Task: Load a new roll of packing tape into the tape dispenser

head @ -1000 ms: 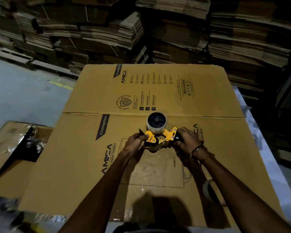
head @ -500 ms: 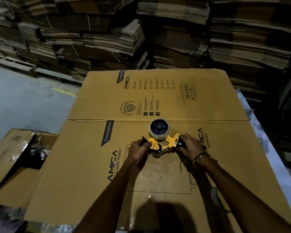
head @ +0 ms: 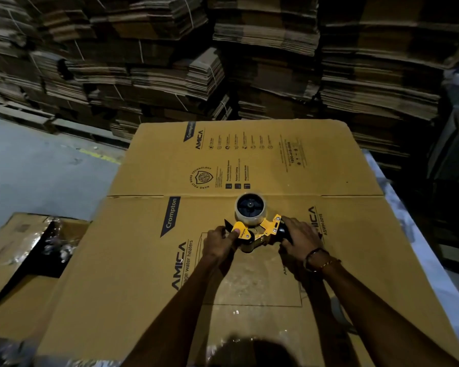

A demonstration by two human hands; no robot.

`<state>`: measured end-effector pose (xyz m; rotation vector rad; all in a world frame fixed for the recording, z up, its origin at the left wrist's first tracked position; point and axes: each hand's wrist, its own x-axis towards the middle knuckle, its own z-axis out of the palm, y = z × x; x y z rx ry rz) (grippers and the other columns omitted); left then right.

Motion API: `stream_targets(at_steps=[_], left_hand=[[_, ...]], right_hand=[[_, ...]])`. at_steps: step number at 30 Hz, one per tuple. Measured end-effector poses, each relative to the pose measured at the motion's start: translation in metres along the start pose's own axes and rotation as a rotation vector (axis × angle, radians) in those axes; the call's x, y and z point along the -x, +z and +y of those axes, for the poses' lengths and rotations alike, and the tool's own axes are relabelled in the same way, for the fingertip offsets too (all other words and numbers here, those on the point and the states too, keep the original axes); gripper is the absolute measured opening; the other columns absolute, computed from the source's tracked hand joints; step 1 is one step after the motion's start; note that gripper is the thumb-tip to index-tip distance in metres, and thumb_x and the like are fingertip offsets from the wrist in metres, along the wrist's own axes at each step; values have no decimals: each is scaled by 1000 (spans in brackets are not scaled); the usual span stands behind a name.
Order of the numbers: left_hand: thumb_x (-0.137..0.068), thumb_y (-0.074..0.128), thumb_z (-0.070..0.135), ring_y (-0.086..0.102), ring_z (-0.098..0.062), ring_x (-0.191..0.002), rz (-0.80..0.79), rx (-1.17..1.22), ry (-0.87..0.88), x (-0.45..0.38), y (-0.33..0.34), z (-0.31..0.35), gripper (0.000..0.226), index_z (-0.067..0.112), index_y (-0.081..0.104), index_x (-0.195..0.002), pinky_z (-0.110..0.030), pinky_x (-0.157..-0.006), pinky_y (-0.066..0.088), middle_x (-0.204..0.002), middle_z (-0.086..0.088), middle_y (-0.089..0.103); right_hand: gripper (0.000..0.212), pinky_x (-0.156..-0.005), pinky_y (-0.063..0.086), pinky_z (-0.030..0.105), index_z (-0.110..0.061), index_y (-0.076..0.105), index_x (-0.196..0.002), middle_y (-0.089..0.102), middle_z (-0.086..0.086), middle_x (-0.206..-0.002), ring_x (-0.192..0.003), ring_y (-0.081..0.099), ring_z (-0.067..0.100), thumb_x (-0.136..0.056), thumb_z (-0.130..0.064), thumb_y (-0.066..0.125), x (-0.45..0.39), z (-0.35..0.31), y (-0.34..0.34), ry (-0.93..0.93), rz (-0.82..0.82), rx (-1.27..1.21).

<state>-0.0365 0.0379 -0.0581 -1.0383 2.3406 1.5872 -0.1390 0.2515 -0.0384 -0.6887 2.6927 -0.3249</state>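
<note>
Gripping the yellow tape dispenser (head: pixel 260 233) at frame centre, the left hand (head: pixel 219 245) pinches its front end and the right hand (head: pixel 298 238) clasps its black handle; the tape roll (head: pixel 250 207) sits mounted.

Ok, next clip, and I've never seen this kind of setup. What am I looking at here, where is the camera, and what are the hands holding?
There is no robot here. A person wears a wide-angle camera on the head, so the single picture looks forward and down along both forearms.

The hands work over a large flattened cardboard box printed with Crompton and AMICA, which serves as the work surface. On it sits a yellow tape dispenser with a roll of packing tape on its black hub.

The left hand holds the dispenser's front end, thumb on the yellow guard. The right hand wraps the black handle; it wears bracelets on the wrist.

Behind are stacks of flattened cartons, and at the left another open box.
</note>
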Motion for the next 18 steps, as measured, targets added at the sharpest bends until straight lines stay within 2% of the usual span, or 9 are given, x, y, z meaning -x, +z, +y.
stream_targets(at_steps=[2,4,8,13,18], left_hand=[[-87,64,51,62,-32,-111,26,-28,14,7,-3,6,63,3,58,-128,-43,-94,51,-123,-17,66],[-91,65,42,61,-33,-113,57,-61,35,9,-8,8,61,0,54,-134,-41,-93,51,-126,-20,64],[-91,61,47,58,-34,-117,116,-214,94,10,-22,9,61,7,53,-136,-47,-96,50,-131,-19,58],[-96,55,41,43,-32,-128,216,-477,306,18,-43,50,53,12,47,-140,-42,-102,41,-141,-13,46],[-95,54,40,41,-29,-128,430,-537,613,22,-75,110,60,14,36,-146,-44,-104,40,-144,-9,41]], right_hand=[[68,-116,27,42,-19,33,-153,50,5,-144,-133,46,27,-91,-21,61,2,1,-2,-16,7,-65],[66,-112,31,41,-15,35,-152,51,9,-143,-131,47,30,-91,-19,60,5,0,-5,-18,19,-103],[61,-109,35,38,-12,34,-151,50,11,-145,-131,46,30,-95,-21,56,10,-7,-10,-13,46,-141],[61,-111,34,35,-14,27,-155,37,8,-155,-140,38,29,-101,-30,51,6,-33,-44,-35,126,-85],[65,-113,33,35,-14,27,-154,32,9,-157,-142,35,30,-98,-31,56,-9,-61,-102,-127,380,-22]])
